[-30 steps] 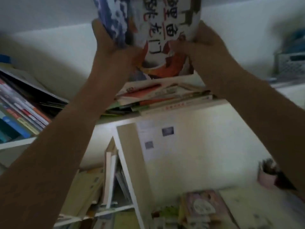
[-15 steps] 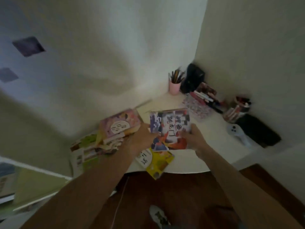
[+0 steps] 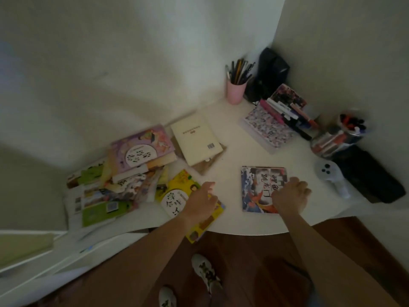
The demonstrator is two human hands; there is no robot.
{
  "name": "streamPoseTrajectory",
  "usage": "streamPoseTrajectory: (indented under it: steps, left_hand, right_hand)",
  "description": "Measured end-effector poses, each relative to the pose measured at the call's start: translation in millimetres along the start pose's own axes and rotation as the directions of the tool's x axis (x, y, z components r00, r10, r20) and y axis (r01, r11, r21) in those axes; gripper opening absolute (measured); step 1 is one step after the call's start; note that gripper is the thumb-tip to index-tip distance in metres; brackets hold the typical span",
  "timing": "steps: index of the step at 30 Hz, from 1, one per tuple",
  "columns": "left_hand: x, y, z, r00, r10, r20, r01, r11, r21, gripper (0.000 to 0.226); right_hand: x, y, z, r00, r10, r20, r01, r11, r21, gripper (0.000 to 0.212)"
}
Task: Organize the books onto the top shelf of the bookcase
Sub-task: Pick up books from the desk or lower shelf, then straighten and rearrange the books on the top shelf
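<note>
A picture book with a blue and red cover (image 3: 256,189) lies flat on the white desk (image 3: 232,158). My right hand (image 3: 290,196) rests on its right edge with the fingers curled over it. My left hand (image 3: 201,202) lies with loosely straight fingers on a yellow book (image 3: 177,191) that overhangs the desk's front edge. A messy pile of books (image 3: 124,173), topped by a purple one (image 3: 141,147), lies at the desk's left. A cream book (image 3: 194,140) lies behind. Only a white corner of the bookcase (image 3: 33,253) shows at lower left; its top shelf is out of view.
At the back right stand a pink pencil cup (image 3: 235,89), a black object (image 3: 272,69), a patterned notebook (image 3: 265,127) and a jar of pens (image 3: 340,134). A white controller (image 3: 332,176) and a black case (image 3: 371,176) lie at the right edge. My shoes show on the wooden floor (image 3: 243,262).
The view swung down from the shelf to the desk. The blue and red book came down from above and now lies flat; my left hand left it and moved onto the yellow book.
</note>
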State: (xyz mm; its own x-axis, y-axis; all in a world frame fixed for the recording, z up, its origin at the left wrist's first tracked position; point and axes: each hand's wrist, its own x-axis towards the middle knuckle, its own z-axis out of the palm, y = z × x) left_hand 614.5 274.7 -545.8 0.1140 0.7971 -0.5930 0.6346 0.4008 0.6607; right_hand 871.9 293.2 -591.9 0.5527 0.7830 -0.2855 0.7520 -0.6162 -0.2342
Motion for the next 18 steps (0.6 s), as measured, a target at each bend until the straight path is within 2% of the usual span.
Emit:
streamPoseTrajectory:
  steps: [2, 5, 7, 9, 11, 13, 15, 18]
  left_hand:
    - [-15, -22, -22, 0.995, -0.053, -0.082, 0.053, 0.999, 0.004, 0.039]
    - [-46, -51, -52, 0.975, -0.103, -0.199, 0.098, 0.995, -0.031, 0.042]
    - [-74, -58, -77, 0.942, -0.055, -0.33, 0.049, 0.998, -0.026, 0.04]
    - [-100, -54, -117, 0.873, 0.052, -0.484, -0.05, 0.999, 0.017, 0.034]
    - [-132, -37, -170, 0.718, 0.116, -0.686, -0.112, 0.992, 0.051, 0.034]
    - [-172, -12, -229, 0.496, 0.194, -0.846, -0.189, 0.976, 0.113, 0.039]
    - [-222, 12, -284, 0.282, 0.285, -0.916, -0.266, 0.941, 0.211, 0.038]
    - [-309, 37, -343, 0.019, 0.393, -0.919, -0.343, 0.866, 0.363, 0.031]
  right_hand:
    - [-23, -28, 4, 0.984, -0.174, -0.024, 0.175, 0.984, 0.028, 0.058]
    - [-66, -86, 11, 0.935, -0.355, 0.003, 0.338, 0.893, 0.297, 0.051]
    - [-105, -138, -1, 0.85, -0.526, -0.023, 0.483, 0.763, 0.43, 0.044]
    - [-144, -201, -35, 0.725, -0.682, -0.096, 0.625, 0.594, 0.506, 0.038]
    - [-186, -264, -81, 0.587, -0.783, -0.203, 0.737, 0.414, 0.535, 0.036]
    - [-231, -316, -135, 0.461, -0.825, -0.326, 0.803, 0.232, 0.549, 0.036]
    - [-279, -355, -190, 0.355, -0.812, -0.463, 0.834, 0.052, 0.549, 0.036]
    - [-350, -387, -264, 0.257, -0.766, -0.589, 0.834, -0.131, 0.535, 0.033]
